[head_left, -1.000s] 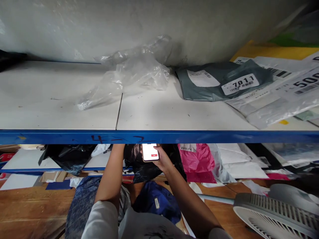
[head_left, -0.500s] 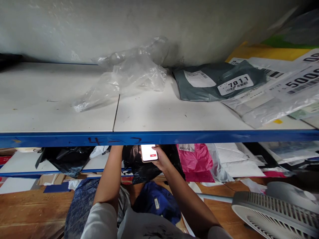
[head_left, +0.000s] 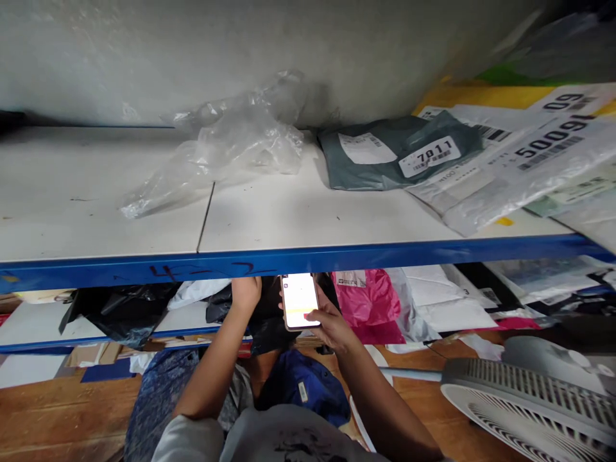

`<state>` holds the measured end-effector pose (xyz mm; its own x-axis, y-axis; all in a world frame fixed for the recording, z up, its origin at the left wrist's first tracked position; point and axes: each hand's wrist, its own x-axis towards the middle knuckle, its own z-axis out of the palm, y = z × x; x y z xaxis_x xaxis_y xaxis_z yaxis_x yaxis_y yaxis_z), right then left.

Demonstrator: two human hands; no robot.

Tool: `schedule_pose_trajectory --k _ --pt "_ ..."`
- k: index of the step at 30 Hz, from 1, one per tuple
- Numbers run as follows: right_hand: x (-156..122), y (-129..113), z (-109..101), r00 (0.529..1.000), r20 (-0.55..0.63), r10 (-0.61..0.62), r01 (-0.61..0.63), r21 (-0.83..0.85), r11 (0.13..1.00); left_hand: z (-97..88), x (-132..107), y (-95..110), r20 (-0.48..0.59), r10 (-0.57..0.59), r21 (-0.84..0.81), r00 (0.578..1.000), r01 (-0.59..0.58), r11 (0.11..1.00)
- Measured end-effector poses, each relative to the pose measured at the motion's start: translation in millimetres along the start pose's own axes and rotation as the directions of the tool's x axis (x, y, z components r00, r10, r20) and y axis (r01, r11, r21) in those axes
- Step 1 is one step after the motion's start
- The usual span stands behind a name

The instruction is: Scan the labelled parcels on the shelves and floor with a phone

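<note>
My right hand (head_left: 332, 324) is closed around a phone (head_left: 301, 298), its thumb on the lower part of the lit screen by a red button. The phone's top edge lies close under the blue shelf edge. Left of the phone, my left hand (head_left: 246, 294) is curled at a black plastic bag (head_left: 272, 333); its fingertips are turned away and partly hidden. That bag hangs over the front of the lower shelf. A bright pink parcel (head_left: 368, 301) lies just right of my right hand.
The upper shelf (head_left: 269, 218) with its blue edge (head_left: 337, 255) crosses above my hands. On it lie clear plastic wrap (head_left: 240, 144), a grey-green parcel (head_left: 380, 173) and labelled mailers (head_left: 539, 160). A fan (head_left: 524, 398) stands at lower right; a blue bag (head_left: 312, 385) lies below.
The phone has come lower and further out from under the shelf edge, with my thumb now on its screen. My left hand, hidden before, shows below the edge. The view has shifted slightly right.
</note>
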<state>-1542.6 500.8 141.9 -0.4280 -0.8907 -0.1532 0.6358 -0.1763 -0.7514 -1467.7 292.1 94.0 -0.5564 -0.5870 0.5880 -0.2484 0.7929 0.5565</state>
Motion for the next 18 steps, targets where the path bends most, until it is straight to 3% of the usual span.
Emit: schedule_pose_trajectory --k 5,9,13,18 --pt "-46.1 -18.8 -29.0 1.0 -0.004 0.014 -0.014 0.062 0.998 5.4 -50.4 46.1 0.069 0.232 -0.072 0.97 -0.227 0.971" --pt "-81.2 -38.1 -60.4 0.998 -0.05 0.036 -0.033 0.061 0.998 18.1 -78.2 78.1 0.01 0.156 0.142 0.988 -0.156 0.978" --pt "-103.8 -56.1 -84.9 0.998 -0.037 0.055 -0.054 0.043 0.998 13.0 -74.3 86.2 0.129 0.128 0.301 0.983 -0.162 0.94" --pt "-119.5 -70.1 -100.5 0.994 0.04 0.098 -0.098 -0.012 0.995 -6.2 -52.1 70.2 0.074 0.0 0.572 0.997 -0.043 0.819"
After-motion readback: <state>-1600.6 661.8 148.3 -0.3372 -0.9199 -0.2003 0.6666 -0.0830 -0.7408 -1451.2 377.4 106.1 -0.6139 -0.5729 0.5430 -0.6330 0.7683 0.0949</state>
